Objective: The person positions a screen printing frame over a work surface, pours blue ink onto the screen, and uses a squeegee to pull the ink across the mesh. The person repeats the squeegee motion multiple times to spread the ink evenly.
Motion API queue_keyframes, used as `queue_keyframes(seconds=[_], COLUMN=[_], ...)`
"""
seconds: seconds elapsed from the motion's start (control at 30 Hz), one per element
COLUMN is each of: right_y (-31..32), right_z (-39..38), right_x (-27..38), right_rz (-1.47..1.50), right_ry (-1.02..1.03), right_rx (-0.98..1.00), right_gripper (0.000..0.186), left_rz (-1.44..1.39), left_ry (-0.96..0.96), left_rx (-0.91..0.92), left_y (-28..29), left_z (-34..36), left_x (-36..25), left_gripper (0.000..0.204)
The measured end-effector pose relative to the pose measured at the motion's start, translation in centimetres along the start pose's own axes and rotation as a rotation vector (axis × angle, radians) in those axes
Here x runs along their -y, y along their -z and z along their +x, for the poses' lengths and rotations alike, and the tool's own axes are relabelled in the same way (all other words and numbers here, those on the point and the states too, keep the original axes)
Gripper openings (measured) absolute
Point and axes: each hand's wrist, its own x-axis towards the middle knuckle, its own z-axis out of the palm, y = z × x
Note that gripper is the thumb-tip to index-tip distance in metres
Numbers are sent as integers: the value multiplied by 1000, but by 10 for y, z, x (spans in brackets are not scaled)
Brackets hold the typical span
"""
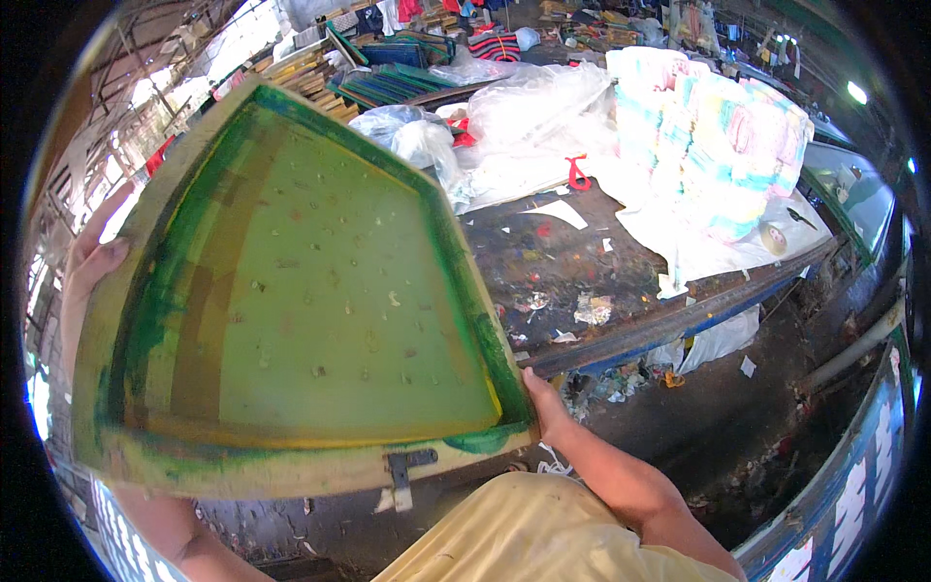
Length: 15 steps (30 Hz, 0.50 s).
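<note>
A wooden screen-printing frame [320, 272] is held up in front of me, tilted, filling the left half of the head view. Its mesh is pale green, with darker green and yellow stains along the inner edges and small specks across it. A dark metal bracket [399, 475] sits on the near rail. At the far left, my left hand [95, 254] grips the side rail, with some fingers hidden behind the wood. My right hand [546, 405] holds the near right corner, its fingers partly out of sight behind the frame.
Beyond the frame stands a stained worktable [582, 262] with paper scraps. On it are clear plastic sheeting [543, 107] and a tall stack of pastel cloth [713, 136]. More screen frames [398, 82] lie piled at the back. Litter [621, 378] covers the floor under the table.
</note>
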Motion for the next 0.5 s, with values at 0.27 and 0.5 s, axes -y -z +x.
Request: queue_keyframes(seconds=[0.27,0.5], right_y=[20,74], right_z=[1,-100], right_x=[47,114], right_rz=[36,-88], right_ry=[711,1217], right_rx=[10,-490], right_gripper=[55,49], left_rz=[79,4], left_ry=[-142,-85], left_rx=[-121,-50], left_y=[36,-39], left_z=[-11,24], left_x=[21,118], left_gripper=[88,93])
